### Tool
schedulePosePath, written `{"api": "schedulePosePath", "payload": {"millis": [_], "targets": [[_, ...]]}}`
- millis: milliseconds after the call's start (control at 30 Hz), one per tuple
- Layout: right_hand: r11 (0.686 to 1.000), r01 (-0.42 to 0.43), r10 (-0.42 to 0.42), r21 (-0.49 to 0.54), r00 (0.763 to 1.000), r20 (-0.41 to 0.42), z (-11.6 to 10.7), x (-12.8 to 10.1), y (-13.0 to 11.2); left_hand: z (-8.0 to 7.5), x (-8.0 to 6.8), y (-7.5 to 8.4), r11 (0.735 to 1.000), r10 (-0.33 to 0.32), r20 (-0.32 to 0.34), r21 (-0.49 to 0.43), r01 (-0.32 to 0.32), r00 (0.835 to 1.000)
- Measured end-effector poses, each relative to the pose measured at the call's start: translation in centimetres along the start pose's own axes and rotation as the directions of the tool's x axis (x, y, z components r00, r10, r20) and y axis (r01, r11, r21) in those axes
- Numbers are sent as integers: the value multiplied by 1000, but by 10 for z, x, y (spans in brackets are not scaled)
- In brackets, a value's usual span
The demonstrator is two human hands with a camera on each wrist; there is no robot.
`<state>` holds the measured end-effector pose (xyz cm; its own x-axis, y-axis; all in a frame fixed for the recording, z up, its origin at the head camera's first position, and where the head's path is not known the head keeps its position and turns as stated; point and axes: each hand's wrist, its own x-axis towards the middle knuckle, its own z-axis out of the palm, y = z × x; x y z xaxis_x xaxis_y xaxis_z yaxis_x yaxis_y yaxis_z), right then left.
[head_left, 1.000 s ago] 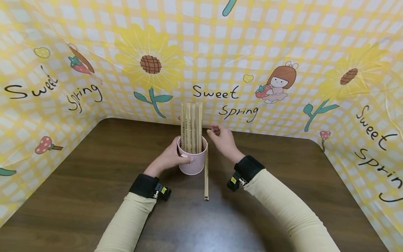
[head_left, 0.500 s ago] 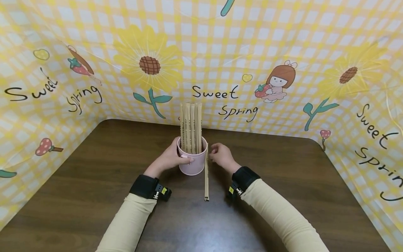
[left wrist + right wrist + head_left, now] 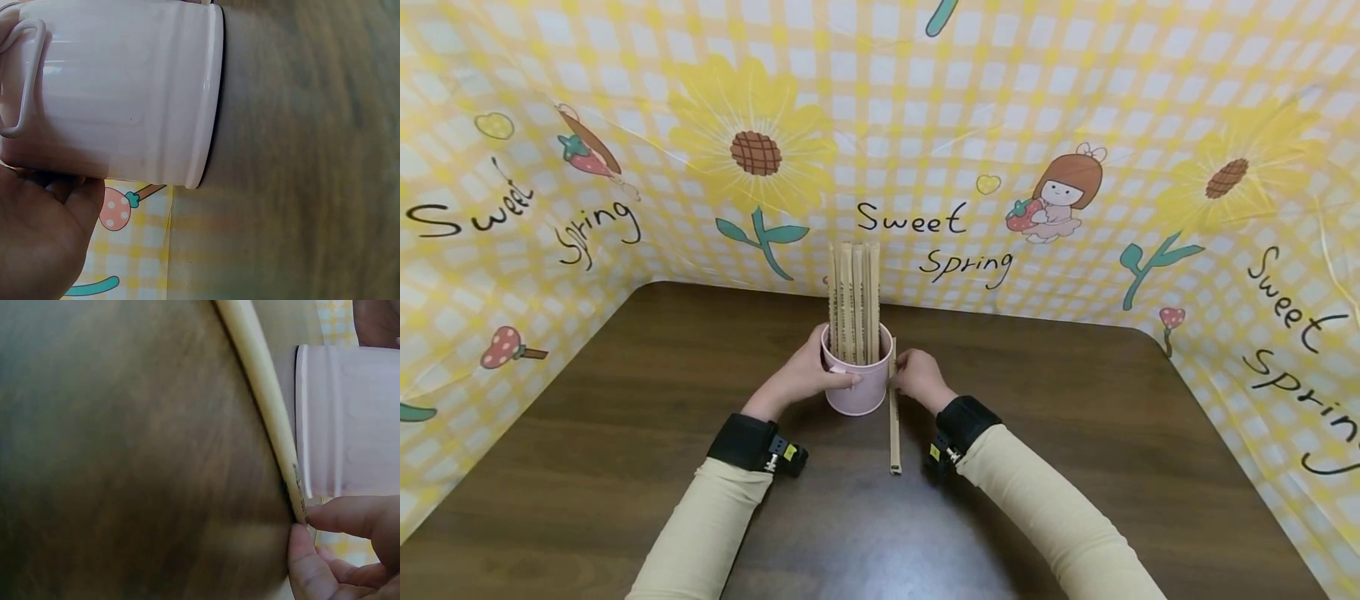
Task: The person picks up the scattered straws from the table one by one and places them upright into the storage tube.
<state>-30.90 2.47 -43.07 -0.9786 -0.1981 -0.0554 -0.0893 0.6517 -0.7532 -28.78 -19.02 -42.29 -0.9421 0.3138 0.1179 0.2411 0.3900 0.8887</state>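
A pale pink bucket (image 3: 859,396) stands upright on the table, holding several tall paper-wrapped chopsticks (image 3: 854,304) with dark print. My left hand (image 3: 801,372) grips its left side, thumb across the front below the rim. In the left wrist view the bucket's smooth wall and wire handle (image 3: 37,81) show close up. One loose packet of paper-wrapped chopsticks (image 3: 894,433) lies just right of the bucket, pointing toward me. My right hand (image 3: 921,379) is at its far part; in the right wrist view thumb and forefinger pinch the printed packet (image 3: 265,381) near that end.
The dark wood table (image 3: 625,467) runs back to a yellow checked cloth (image 3: 910,125) printed with flowers and lettering, which encloses the back and both sides. Each wrist wears a black strap with a small camera (image 3: 792,457).
My right hand has come down from behind the bucket's right side and taken hold of the loose packet, whose near end has shifted slightly right. The left hand has kept its grip.
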Motion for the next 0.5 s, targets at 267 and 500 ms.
{"api": "schedulePosePath", "payload": {"millis": [267,500], "targets": [[997,-64,66,-47,997,34,-2,4,-4,0,-3,0,1000,-2,5,8,2,1000],[995,-99,100,-27,993,57,-7,8,-4,-1,-4,1,1000,4,4,11,-4,1000]]}}
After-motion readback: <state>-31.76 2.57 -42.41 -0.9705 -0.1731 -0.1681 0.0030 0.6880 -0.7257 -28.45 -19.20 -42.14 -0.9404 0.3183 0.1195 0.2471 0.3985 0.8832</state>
